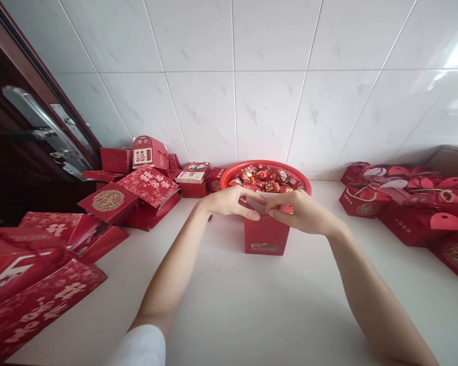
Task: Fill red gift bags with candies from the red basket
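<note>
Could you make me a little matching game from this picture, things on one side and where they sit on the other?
Things:
1. red basket of wrapped sweets
2. small red box
3. door handle
4. open boxes with cord handles

Places:
A. far left, on the dark door
B. right side of the counter
C. against the tiled wall, behind the hands
D. under both hands (left hand, right hand)

Pairs: 1-C, 2-D, 3-A, 4-B

We see our two forearms bare from elbow to wrist. Our left hand [231, 202] and right hand [297, 209] wear no gloves, rings or watch. A white short sleeve [139, 346] covers our left upper arm.
</note>
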The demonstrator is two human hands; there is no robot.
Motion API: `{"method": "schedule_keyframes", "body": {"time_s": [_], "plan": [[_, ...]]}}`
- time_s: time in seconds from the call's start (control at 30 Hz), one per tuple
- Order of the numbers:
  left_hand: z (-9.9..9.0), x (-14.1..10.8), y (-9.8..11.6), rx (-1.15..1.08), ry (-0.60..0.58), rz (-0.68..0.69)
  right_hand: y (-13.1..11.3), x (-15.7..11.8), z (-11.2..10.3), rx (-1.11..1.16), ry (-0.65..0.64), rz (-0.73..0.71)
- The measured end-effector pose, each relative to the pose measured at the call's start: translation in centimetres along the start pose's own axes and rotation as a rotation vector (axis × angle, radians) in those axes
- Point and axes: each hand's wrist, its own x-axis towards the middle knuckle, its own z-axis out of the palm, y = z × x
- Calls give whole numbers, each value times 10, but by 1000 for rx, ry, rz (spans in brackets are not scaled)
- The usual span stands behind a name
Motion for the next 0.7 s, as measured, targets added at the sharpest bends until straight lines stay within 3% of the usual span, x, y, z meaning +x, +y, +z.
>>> {"method": "schedule_keyframes", "body": {"time_s": [0.2, 0.4, 0.53, 0.7], "plan": [[0, 0, -1, 33, 10, 9, -4, -2, -9, -24, 26, -34], [1, -3, 1, 154, 25, 52, 4, -8, -28, -48, 265, 10], [8, 1, -3, 243, 107, 119, 18, -11, -36, -4, 132, 115], [10, 6, -7, 203, 384, 256, 30, -7, -33, 186, 58, 150]]}}
